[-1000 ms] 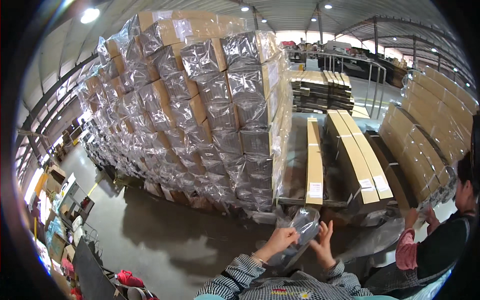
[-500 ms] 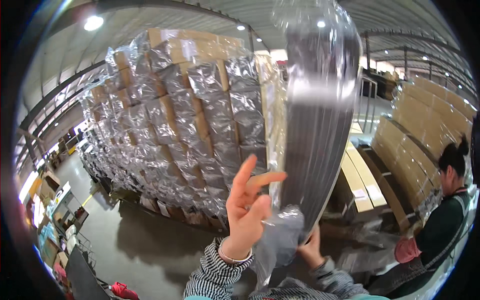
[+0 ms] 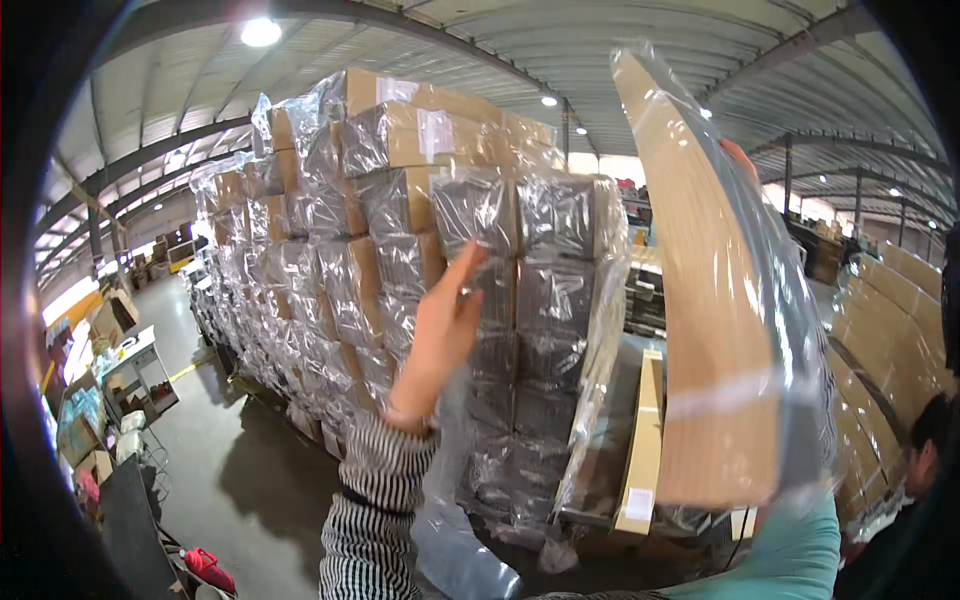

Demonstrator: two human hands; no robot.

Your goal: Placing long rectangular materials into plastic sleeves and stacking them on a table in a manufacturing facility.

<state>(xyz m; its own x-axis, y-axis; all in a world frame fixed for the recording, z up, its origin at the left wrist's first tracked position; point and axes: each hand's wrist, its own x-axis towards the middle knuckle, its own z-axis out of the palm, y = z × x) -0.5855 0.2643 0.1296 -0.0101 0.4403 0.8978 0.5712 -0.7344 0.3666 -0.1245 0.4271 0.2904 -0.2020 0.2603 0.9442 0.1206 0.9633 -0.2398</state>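
On the right, a long, tall bundle [image 3: 710, 290], brown on its broad face and dark along one side, is wrapped in clear plastic. A pale band crosses it low down. My right hand [image 3: 740, 160] grips its upper right edge; most of that hand and forearm is hidden behind the bundle. My left hand [image 3: 440, 325] is raised empty, fingers stretched out, before a high stack of plastic-wrapped boxes [image 3: 475, 215]. It is apart from the bundle, and whether it touches the stack I cannot tell. Loose clear plastic [image 3: 465, 550] hangs below it.
A long, narrow carton [image 3: 642, 450] lies between the stack and the bundle. More wrapped cartons [image 3: 885, 330] stand at the far right, with a co-worker [image 3: 930, 445] partly in view. Along the left are a table [image 3: 135, 365] and a red object [image 3: 208, 568].
The bundle has turned from its dark side to its brown face and shifted right. My right hand has gone from its lower end to its upper edge. My left hand has moved left.
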